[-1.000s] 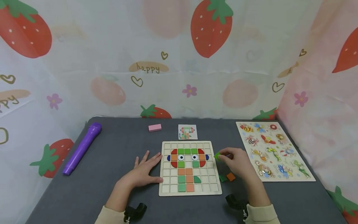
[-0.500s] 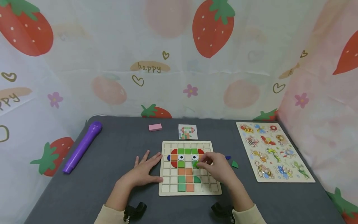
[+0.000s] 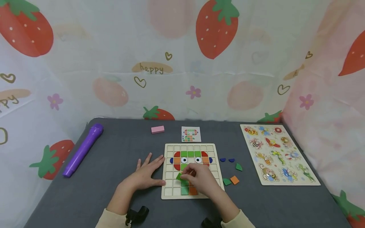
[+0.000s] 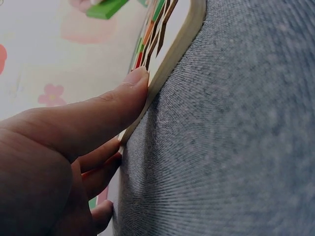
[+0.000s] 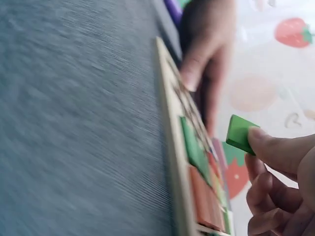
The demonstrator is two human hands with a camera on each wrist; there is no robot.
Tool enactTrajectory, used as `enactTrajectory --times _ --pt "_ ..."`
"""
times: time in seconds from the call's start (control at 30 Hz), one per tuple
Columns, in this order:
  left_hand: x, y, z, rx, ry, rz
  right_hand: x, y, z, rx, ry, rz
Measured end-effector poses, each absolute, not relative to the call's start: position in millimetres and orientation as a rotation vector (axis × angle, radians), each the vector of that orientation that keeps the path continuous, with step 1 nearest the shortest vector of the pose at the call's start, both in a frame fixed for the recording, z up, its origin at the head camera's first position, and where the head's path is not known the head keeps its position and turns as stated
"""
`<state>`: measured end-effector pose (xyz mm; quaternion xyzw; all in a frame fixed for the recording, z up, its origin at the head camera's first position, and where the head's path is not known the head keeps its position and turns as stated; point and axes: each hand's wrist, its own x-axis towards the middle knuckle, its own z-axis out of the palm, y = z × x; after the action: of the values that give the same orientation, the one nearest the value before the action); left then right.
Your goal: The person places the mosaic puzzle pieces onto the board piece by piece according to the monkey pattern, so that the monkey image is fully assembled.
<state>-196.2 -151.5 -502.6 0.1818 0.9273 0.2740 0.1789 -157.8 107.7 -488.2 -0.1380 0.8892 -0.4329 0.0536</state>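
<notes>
My right hand (image 3: 201,179) pinches a green square tile (image 3: 179,176) between thumb and fingertips, above the wooden grid board (image 3: 169,191). In the right wrist view the tile (image 5: 240,132) is tilted and apart from the board. Under the hand, part of the board's tile pattern is hidden; red, orange, green and blue pieces and two eye tiles (image 3: 183,160) show. My left hand (image 3: 146,176) rests at the board's left side, fingers spread, and its thumb (image 4: 125,101) touches the edge in the left wrist view.
Right of the board lie blue half-round pieces (image 3: 231,160), green rounded pieces (image 3: 239,167) and an orange square (image 3: 234,180). Behind it are a pattern card (image 3: 191,134) and a pink block (image 3: 157,129). A purple microphone-shaped object (image 3: 83,150) lies left, an insect picture board (image 3: 279,154) right.
My right hand has carried the green tile leftward from beside the board to over its middle. Loose pieces it covered on the right now show. The left hand has stayed in place.
</notes>
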Motion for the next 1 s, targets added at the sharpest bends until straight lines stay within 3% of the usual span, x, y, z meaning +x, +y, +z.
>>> enactTrajectory --times 0.63,1.0 --pt "-194 -152 -502 0.521 2.633 0.784 -148 85 -502 -0.614 3.046 -0.755" --pt "-195 -152 -501 0.536 2.622 0.793 -151 86 -500 -0.412 3.017 -0.791"
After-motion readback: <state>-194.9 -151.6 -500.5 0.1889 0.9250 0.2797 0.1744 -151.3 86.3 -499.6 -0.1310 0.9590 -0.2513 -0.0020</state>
